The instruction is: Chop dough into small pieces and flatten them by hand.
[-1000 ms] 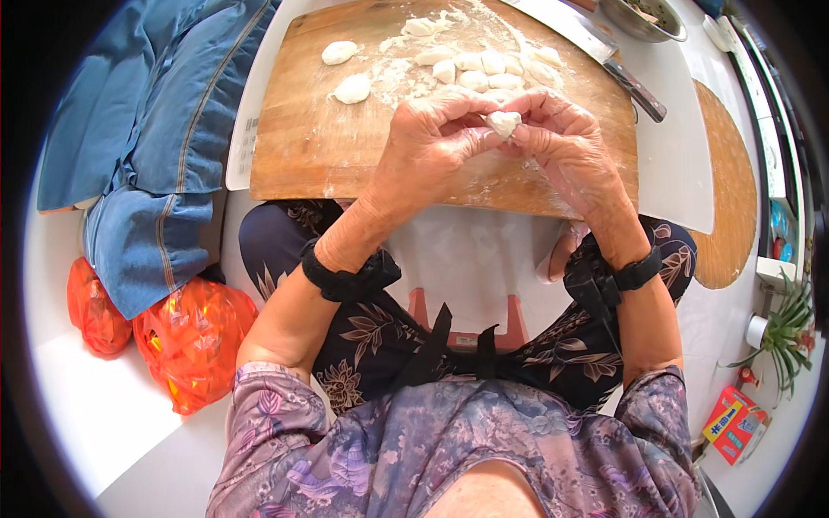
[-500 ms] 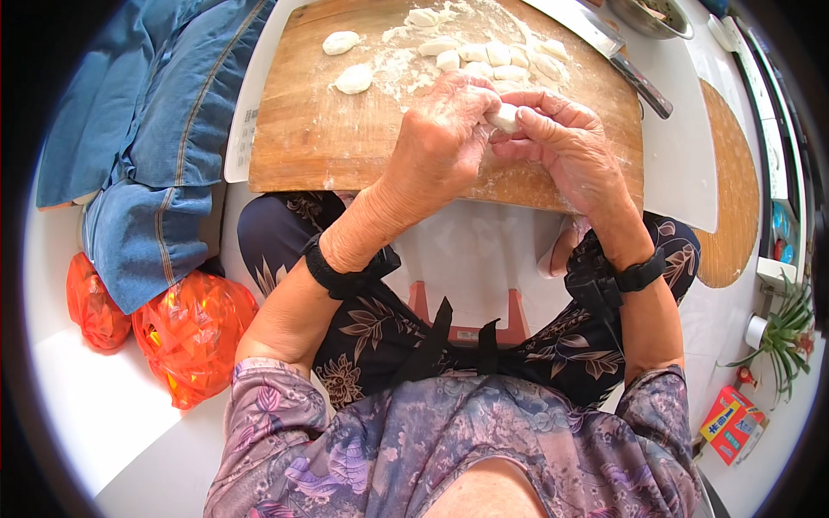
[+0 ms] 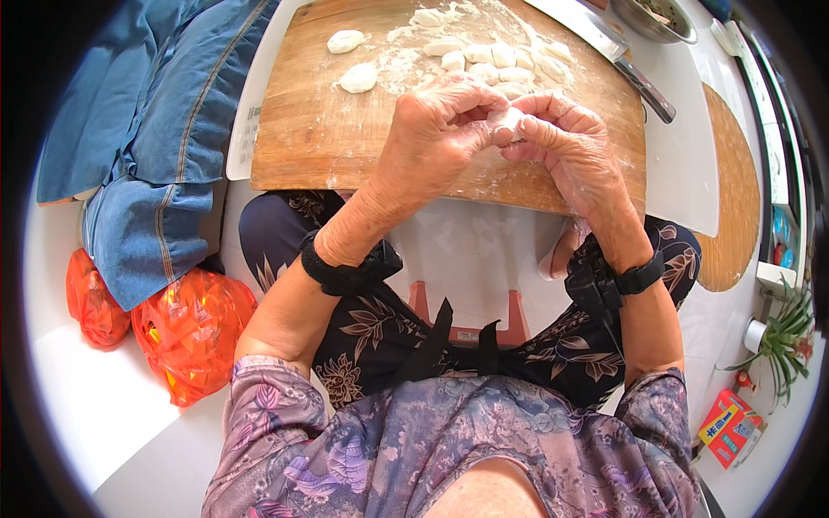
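Observation:
Between my two hands, over the near part of a floured wooden board [image 3: 345, 155], is a small white piece of dough [image 3: 506, 123]. My left hand [image 3: 445, 129] pinches it from the left with thumb and bent fingers. From the other side my right hand [image 3: 570, 142] grips it, thumb on top and fingers curled beneath. Much of the piece is covered by the fingertips. Just beyond my hands several small dough pieces [image 3: 492, 59] lie clustered in loose flour. Farther left on the board rest two flattened rounds, one dough round [image 3: 357, 78] nearer and another dough round [image 3: 345, 41] behind it.
A knife [image 3: 643, 89] lies at the board's far right edge, its dark handle toward me. Past it stands a metal bowl [image 3: 661, 19]. Blue denim cloth [image 3: 164, 129] hangs at the left, above an orange-red plastic bag [image 3: 194, 332]. A potted plant [image 3: 781, 337] is at the right.
My fingertips have closed in around the dough, and less of it shows between them. Both hands stay in nearly the same place over the board.

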`<state>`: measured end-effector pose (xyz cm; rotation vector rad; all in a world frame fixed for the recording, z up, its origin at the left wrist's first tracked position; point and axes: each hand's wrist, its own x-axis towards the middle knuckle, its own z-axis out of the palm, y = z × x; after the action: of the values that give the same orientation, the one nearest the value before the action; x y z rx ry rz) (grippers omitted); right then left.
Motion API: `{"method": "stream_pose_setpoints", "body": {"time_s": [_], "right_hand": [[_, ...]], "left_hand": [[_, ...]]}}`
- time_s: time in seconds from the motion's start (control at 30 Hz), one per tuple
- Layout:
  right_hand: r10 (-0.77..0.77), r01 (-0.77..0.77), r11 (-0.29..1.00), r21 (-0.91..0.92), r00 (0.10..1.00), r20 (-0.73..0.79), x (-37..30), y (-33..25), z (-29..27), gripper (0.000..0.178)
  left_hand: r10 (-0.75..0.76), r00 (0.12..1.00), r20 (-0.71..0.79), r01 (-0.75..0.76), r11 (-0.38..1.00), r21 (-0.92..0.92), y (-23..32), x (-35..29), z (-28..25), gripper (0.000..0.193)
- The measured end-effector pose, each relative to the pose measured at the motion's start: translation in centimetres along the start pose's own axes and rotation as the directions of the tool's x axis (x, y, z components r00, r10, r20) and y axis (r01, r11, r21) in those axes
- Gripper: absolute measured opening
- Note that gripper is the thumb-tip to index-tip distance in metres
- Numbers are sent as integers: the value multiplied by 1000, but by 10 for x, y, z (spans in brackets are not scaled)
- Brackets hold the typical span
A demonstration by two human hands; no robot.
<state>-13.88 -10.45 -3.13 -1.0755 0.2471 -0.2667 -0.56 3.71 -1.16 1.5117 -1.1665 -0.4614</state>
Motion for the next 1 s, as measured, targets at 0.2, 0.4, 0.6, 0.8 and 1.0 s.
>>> {"method": "stream_pose_setpoints", "body": {"time_s": [0.2,0.4,0.6,0.8,1.0], "right_hand": [[13,-13,1000,10,999,-52,1,-4,8,23],[-138,40,902,-430,970,-198,-6,-17,-1,25],[-458,117,503,-856,876,-150,-2,-12,-18,15],[-392,73,484,-872,909,-141,0,-10,-19,20],[-448,131,490,-862,886,-120,1,-9,-19,15]], "left_hand": [[-12,1000,-18,12,1000,26,-1,3,-13,16],[84,996,-38,-65,929,364,-14,8,-39,15],[89,996,1,-78,872,483,-20,6,-50,16],[52,998,47,-69,859,507,-27,3,-48,19],[116,992,43,-119,800,588,-28,7,-51,22]]}}
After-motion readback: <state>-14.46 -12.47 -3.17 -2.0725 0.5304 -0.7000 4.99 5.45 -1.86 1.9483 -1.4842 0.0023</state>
